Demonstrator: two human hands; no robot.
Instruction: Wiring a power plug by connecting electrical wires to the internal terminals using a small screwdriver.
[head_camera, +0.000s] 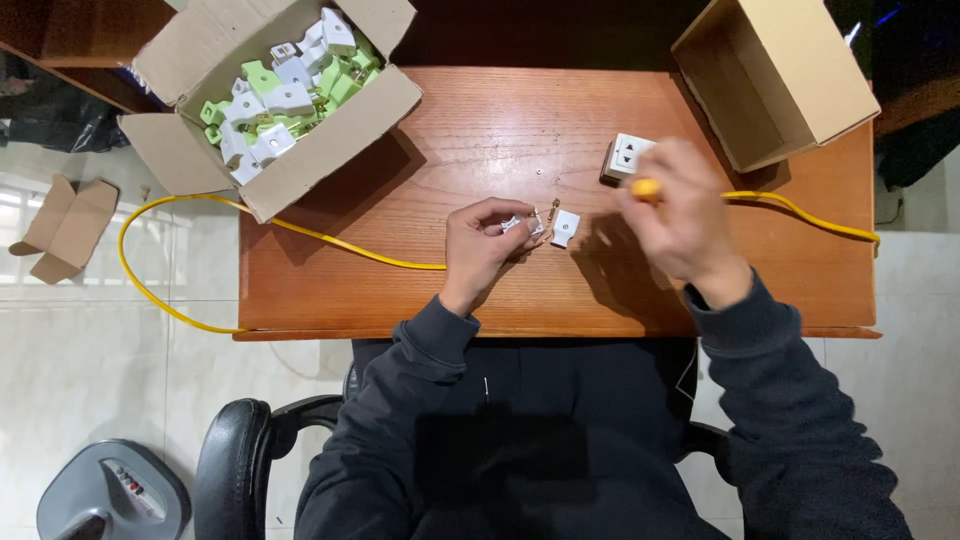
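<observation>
Pale floor tiles surround a small wooden worktop (480, 130), with a black swivel chair (235, 450) under the person and a grey machine (110, 495) on the floor at the near left. A yellow cable (330, 245) loops from the floor across the worktop and off its right edge.

Near the middle of the near edge, the left hand (485, 245) is curled around a small white plug part (522, 226), fingers closed on it. Just beside it lies a white cover piece (565, 227). The right hand (680, 215) is blurred; its fingers are closed on a yellow-handled tool (645, 188), probably a screwdriver. Behind it sits a white socket block (627, 155).

Judging by this, a small electrical fitting is being assembled, and the tool is on its way to the held part; that calls for a steady left grip and the tip set squarely on a fastener too small to make out.

An open carton (300, 170) of white and green parts (285, 95) overhangs the far left corner; a second open cardboard box (790, 70) stands at the far right corner.
</observation>
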